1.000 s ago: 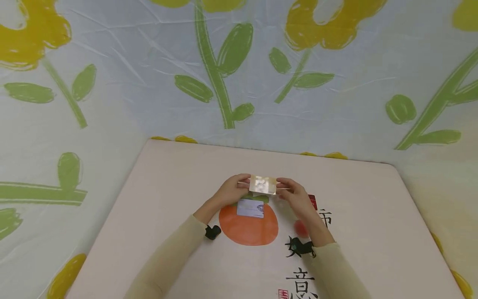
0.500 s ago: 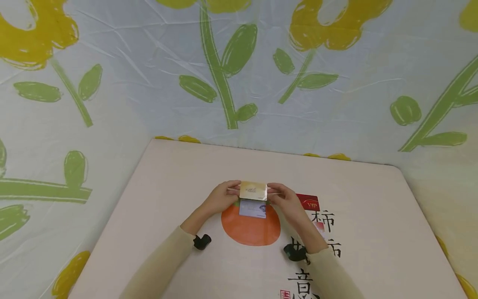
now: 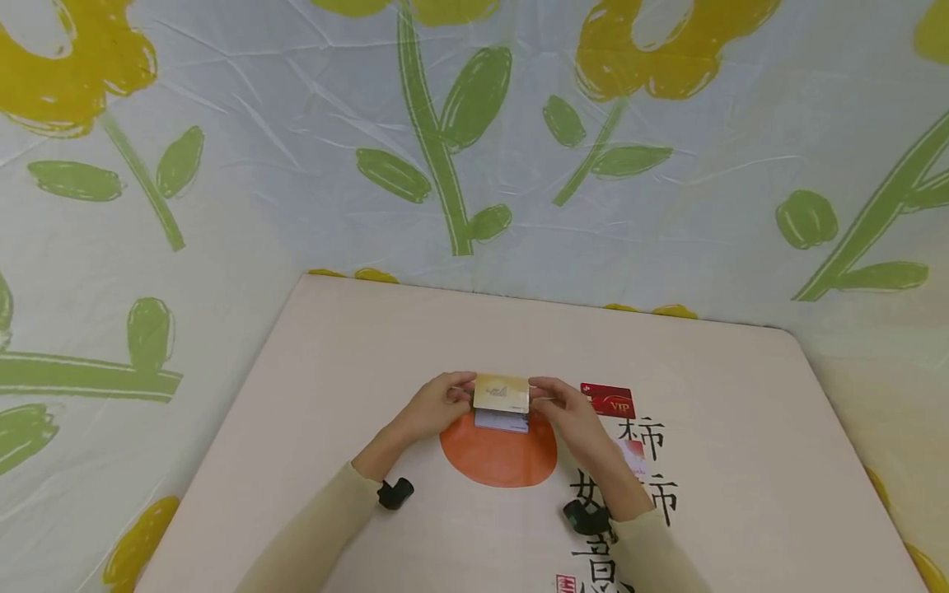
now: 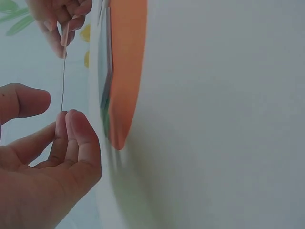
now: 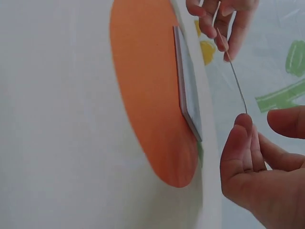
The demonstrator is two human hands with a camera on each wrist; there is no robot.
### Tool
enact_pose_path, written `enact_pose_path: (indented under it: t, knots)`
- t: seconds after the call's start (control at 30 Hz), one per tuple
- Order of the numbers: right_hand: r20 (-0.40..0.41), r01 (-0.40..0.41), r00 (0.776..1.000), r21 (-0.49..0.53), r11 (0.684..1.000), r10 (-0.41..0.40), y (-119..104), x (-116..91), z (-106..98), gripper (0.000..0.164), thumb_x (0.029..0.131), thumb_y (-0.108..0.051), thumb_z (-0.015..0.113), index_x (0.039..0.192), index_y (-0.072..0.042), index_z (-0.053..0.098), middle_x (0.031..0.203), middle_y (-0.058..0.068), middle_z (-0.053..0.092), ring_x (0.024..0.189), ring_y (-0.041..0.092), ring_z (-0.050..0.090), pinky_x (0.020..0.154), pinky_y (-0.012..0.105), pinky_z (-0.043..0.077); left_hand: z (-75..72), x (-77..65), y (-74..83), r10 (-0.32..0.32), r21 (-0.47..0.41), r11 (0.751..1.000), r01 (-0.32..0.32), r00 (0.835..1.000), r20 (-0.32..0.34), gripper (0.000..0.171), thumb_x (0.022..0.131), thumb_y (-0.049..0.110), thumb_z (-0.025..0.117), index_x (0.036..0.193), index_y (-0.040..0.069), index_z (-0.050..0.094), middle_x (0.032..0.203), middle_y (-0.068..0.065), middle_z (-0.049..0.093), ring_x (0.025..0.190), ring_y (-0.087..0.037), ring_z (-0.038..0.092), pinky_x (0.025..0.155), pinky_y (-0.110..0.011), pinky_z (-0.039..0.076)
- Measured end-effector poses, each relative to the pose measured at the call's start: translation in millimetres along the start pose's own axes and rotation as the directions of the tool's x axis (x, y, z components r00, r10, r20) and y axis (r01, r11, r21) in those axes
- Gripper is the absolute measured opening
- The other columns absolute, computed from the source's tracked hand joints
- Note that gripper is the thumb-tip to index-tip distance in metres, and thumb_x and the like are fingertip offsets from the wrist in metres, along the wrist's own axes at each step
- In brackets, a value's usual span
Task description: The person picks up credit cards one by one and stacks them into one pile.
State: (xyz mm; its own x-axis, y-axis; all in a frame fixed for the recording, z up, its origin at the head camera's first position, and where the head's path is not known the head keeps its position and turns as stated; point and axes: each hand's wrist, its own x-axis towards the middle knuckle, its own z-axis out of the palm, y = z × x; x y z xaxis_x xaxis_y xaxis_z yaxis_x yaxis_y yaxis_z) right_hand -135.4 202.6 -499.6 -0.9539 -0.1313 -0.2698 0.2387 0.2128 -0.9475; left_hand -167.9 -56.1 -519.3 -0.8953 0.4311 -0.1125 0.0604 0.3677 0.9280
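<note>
Both hands hold a gold card [image 3: 501, 393] level between them, one at each short edge. My left hand [image 3: 437, 403] has its curled fingertips at the left edge; its thumb stands apart from the card in the left wrist view. At the right edge my right hand [image 3: 572, 412] does likewise, thumb also raised off in the right wrist view. Under the gold card lies a silver-blue card [image 3: 502, 422], partly covered from above. Seen from the right wrist, it is a thin stack [image 5: 187, 90] on the orange fruit print, with a gap below the held card.
To the right of the hands lies a red VIP card [image 3: 608, 400]. A pink-and-white card [image 3: 633, 455] is partly hidden behind the right forearm. The pale tabletop [image 3: 356, 346] carries an orange fruit print [image 3: 497, 465] and black characters. Flowered cloth [image 3: 296, 165] rises behind and at the sides.
Both hands have brought the gold card nearer to me and lower, so it now covers more of the silver-blue card. The red card has come into fuller view beside the right hand.
</note>
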Motion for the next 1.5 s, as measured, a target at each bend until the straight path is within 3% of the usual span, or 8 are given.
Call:
enact_pose_path:
  t: [0.27,0.73,0.97,1.5]
  knots:
    - [0.019,0.022,1.000,-0.002,1.000,-0.022,8.2,-2.8,3.1,0.037,0.101,-0.006,0.055,0.138,0.001,0.054,0.122,0.019,0.060,0.113,0.033,0.054,0.096,0.036,0.050,4.1,-6.0,-4.5,-0.002,0.022,1.000,0.001,1.000,0.025,0.051,0.093,0.002,0.057,0.143,0.001,0.051,0.124,-0.006,0.059,0.110,-0.021,0.057,0.095,-0.038,0.048]
    - [0.020,0.036,0.999,-0.132,0.991,-0.034,16.1,-5.9,5.4,0.037,0.101,-0.003,0.055,0.137,0.001,0.055,0.117,0.014,0.063,0.113,0.031,0.055,0.096,0.034,0.050,9.3,-6.9,-8.8,-0.010,0.064,0.998,0.007,0.999,0.047,0.045,0.095,0.005,0.059,0.139,-0.001,0.055,0.120,-0.006,0.060,0.106,-0.019,0.058,0.092,-0.035,0.049]
    - [0.022,0.047,0.999,-0.177,0.983,-0.044,16.5,-5.3,4.7,0.037,0.100,-0.002,0.054,0.138,0.000,0.055,0.118,0.012,0.063,0.114,0.031,0.055,0.099,0.042,0.048,11.8,-4.2,-7.8,0.000,0.113,0.994,-0.006,0.999,0.052,0.042,0.095,0.007,0.060,0.136,-0.001,0.058,0.114,-0.003,0.061,0.101,-0.016,0.056,0.090,-0.032,0.049]
    - [0.029,0.052,0.999,-0.253,0.966,-0.046,11.6,-6.0,5.3,0.034,0.101,-0.002,0.055,0.134,0.004,0.057,0.115,0.013,0.063,0.108,0.028,0.057,0.098,0.042,0.049,15.4,0.3,-8.1,0.041,0.172,0.984,-0.051,0.997,0.063,0.039,0.091,0.003,0.061,0.129,-0.003,0.062,0.103,-0.001,0.060,0.093,-0.016,0.053,0.083,-0.029,0.048]
